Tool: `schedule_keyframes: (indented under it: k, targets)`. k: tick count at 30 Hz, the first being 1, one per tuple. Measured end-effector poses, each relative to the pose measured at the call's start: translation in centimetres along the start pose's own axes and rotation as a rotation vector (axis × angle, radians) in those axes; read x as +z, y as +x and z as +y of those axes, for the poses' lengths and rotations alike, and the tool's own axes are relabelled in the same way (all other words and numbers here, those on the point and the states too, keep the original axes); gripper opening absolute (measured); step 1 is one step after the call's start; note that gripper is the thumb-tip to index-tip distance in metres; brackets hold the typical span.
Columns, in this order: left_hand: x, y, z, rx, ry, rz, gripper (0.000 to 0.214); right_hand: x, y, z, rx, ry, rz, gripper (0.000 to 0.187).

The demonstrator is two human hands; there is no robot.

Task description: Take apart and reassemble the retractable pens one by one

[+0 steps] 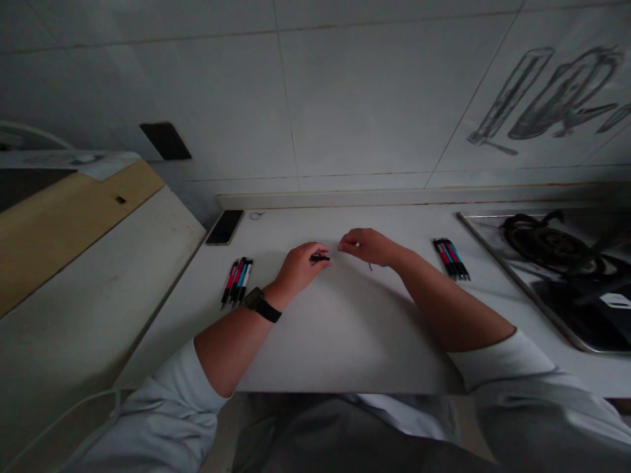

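My left hand (302,264) is closed on a short black pen part (320,259), whose dark end sticks out between thumb and fingers. Just right of it, my right hand (369,246) hovers over the counter with thumb and fingertips curled together. Whatever those fingertips may hold is too small to make out. A small teal piece (379,265) shows partly below the right wrist. Several pens (238,281) in black with red, blue and white lie in a row left of my left hand. Another bundle of pens (451,259) lies far right, side by side.
On the white counter (340,341), a phone (225,227) lies at back left with a small ring-like object (257,215) beside it. A gas stove (557,263) borders the right side. At left stands a white cabinet (98,276). The tiled wall (345,105) closes off the back.
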State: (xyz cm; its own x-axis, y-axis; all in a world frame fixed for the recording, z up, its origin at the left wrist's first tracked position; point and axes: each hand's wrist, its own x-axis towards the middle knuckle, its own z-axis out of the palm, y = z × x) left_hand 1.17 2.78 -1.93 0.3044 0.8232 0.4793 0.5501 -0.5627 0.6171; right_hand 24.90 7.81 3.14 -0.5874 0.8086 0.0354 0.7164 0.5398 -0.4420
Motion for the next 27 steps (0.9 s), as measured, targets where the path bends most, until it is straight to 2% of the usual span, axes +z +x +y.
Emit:
schedule_keyframes:
  k: [4, 7, 11, 13, 16, 19, 27]
  targets:
    - [-0.3, 0.1, 0.6, 0.037, 0.018, 0.011, 0.019, 2.1, -0.2, -2.4, -0.023, 0.189, -0.073, 0.043]
    - [-0.5, 0.1, 1.0, 0.058, 0.033, 0.007, 0.017, 2.8, -0.2, -2.6, 0.015, 0.317, -0.052, 0.040]
    - [-0.7, 0.1, 1.1, 0.021, 0.029, 0.031, 0.024, 1.6, -0.2, -1.5, 0.054, 0.463, -0.025, 0.040]
    - [-0.7, 0.1, 1.0, 0.005, 0.004, 0.037, 0.021, 0.5, -0.4, -1.1, 0.069, 0.510, -0.024, 0.039]
    - [-0.7, 0.1, 0.9, 0.001, -0.028, 0.044, 0.011, -0.8, -0.9, -1.1, 0.069, 0.537, -0.065, 0.041]
    - [-0.9, 0.1, 1.0, -0.007, -0.030, 0.036, 0.009, -1.0, -1.1, -1.6, 0.060, 0.530, -0.080, 0.044]
    - [-1.1, 0.1, 1.1, -0.050, 0.023, -0.018, 0.031, 0.2, -0.5, -1.6, 0.068, 0.425, -0.009, 0.044]
